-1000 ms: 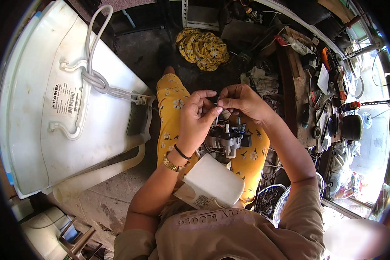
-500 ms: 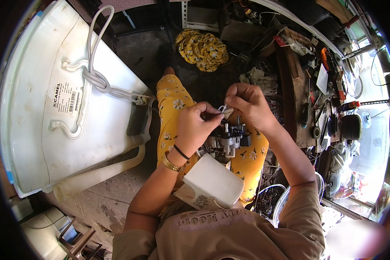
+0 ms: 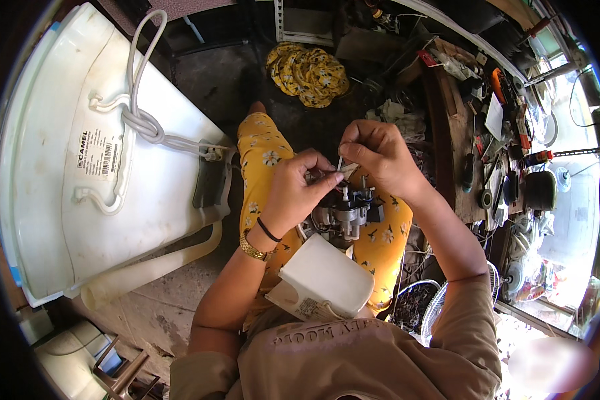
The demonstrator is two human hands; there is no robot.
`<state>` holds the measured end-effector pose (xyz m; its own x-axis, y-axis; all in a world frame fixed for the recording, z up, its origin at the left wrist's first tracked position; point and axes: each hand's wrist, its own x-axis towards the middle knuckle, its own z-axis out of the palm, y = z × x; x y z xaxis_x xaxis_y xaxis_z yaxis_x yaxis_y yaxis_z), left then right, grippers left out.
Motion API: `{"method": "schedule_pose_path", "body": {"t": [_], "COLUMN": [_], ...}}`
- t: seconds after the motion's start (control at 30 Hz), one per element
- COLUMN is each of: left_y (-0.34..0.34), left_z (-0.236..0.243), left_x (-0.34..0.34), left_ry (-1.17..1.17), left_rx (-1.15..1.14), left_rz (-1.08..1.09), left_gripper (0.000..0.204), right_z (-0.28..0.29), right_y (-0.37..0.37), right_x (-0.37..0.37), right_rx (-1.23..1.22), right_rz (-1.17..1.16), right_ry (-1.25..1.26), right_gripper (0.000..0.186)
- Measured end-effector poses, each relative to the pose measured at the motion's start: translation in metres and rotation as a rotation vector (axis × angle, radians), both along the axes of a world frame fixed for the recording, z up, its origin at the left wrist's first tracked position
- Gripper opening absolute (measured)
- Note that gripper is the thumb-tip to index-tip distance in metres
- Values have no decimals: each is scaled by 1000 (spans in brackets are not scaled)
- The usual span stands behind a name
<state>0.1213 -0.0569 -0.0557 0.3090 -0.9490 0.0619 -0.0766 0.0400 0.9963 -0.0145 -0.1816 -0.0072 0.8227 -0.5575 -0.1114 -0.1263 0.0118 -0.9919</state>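
Note:
Above my lap, my left hand [image 3: 305, 189] pinches a thin pale strand, its thumb and fingertips pressed together. My right hand [image 3: 380, 157] is close beside it, thumb against forefinger, gripping a white strand [image 3: 341, 162] that looks like a wire or cord. The exact ends between the fingertips are too small to make out. Just below both hands, an opened motor assembly [image 3: 351, 215] with a pale gear housing and dark parts rests between my thighs. A white plastic housing [image 3: 327, 277] with a short cable lies nearer, against my shirt.
At left stands a large white appliance tub [image 3: 53, 220] with a knotted grey power cord [image 3: 143, 123] and a drain hose [image 3: 153, 270]. Tools crowd a wooden bench [image 3: 450, 140] on the right. A fan guard [image 3: 440, 313] stands by my right elbow. Yellow floral cloth [image 3: 307, 75] covers a round thing ahead.
The white strand, looped between my fingers before, now runs straighter up to my right fingertips. My right hand has moved slightly up and left.

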Motion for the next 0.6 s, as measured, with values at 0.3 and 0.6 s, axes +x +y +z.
{"method": "schedule_pose_path", "body": {"t": [0.3,0.6], "left_y": [22,29], "left_z": [-4,4], "left_x": [-7,-5], "left_ry": [-256,-274], "left_rx": [-4,68], "left_rz": [123,103], "left_gripper": [16,22], "right_z": [-10,-13], "right_y": [-1,-3], "right_x": [-8,3], "right_rx": [23,-360], "right_rz": [100,347], "right_ry": [37,1], "right_gripper": [13,11]}}
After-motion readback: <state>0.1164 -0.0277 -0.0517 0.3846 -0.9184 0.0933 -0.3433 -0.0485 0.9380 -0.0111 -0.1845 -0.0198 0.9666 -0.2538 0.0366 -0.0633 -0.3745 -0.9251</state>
